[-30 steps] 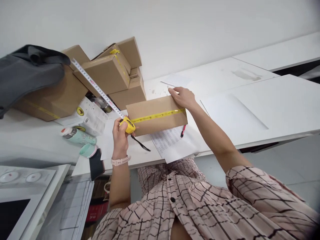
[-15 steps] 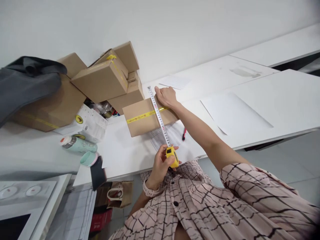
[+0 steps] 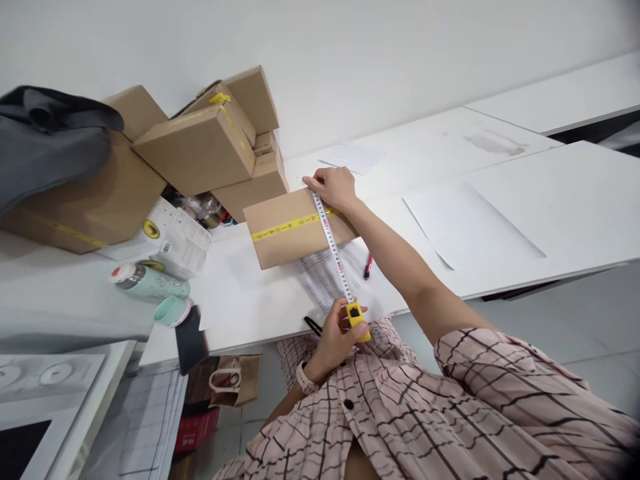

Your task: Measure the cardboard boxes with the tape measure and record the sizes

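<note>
My left hand [image 3: 334, 341] is wrapped round the yellow case of a tape measure [image 3: 357, 323] at the table's front edge. Its white blade [image 3: 332, 244] runs out across the top of a small cardboard box [image 3: 280, 249] sealed with yellow printed tape. At the box's far edge, my right hand [image 3: 338, 187] is closed over the far end of the blade, its thumb pointing left; the blade's tip is hidden there. Under the near side of the box lies a printed sheet [image 3: 315, 283]. A red and black pen [image 3: 369, 267] rests beside it, close to my right forearm.
Cardboard boxes [image 3: 195, 153] are stacked at the left back, near a dark grey cloth item [image 3: 55, 147]. A mint bottle [image 3: 155, 280], its cup [image 3: 171, 311] and a phone [image 3: 191, 341] stand or lie at the left. A white sheet [image 3: 470, 223] is on the right.
The tape's far end has come back toward the box's far edge, where my right hand now grips it. My left hand and the case have shifted slightly right.
</note>
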